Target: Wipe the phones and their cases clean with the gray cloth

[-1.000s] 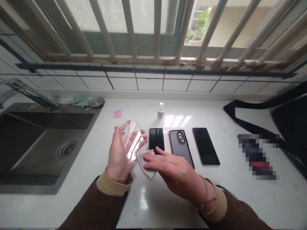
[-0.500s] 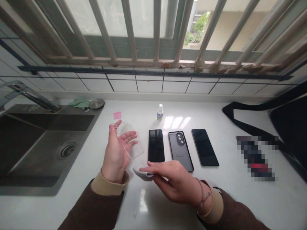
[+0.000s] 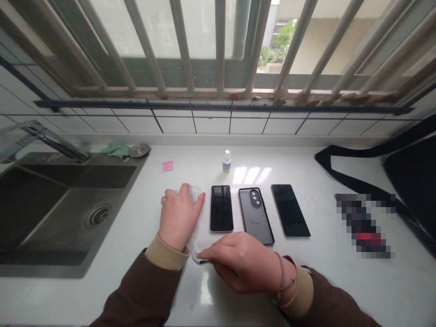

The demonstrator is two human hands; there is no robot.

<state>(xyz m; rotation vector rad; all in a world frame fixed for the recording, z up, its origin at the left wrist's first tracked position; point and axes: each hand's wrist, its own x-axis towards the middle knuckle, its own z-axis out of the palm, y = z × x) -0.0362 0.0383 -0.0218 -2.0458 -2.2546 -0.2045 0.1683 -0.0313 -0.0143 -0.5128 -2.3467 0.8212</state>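
My left hand point(image 3: 179, 215) is palm down at the counter, left of the phones. Its fingers curve around a clear phone case point(image 3: 195, 194), most of which the hand covers. In my right hand point(image 3: 241, 263) a small greyish-white cloth point(image 3: 196, 257) is pinched, low over the counter's near side. A black-screened phone point(image 3: 221, 209) lies between the hands and the dark phone case point(image 3: 256, 215), whose inside faces up. To the right of that case lies a larger phone point(image 3: 290, 210) with a dark screen.
A small spray bottle point(image 3: 226, 161) stands behind the phones, and a pink sticky note point(image 3: 167, 166) lies to its left. The sink point(image 3: 64, 263) and faucet point(image 3: 57, 141) take up the left. At right are a black strap point(image 3: 354, 179) and a pixelated item point(image 3: 366, 227).
My left hand has turned from palm up to palm down and brought the clear case down to the counter. My right hand keeps the cloth and has shifted only slightly.
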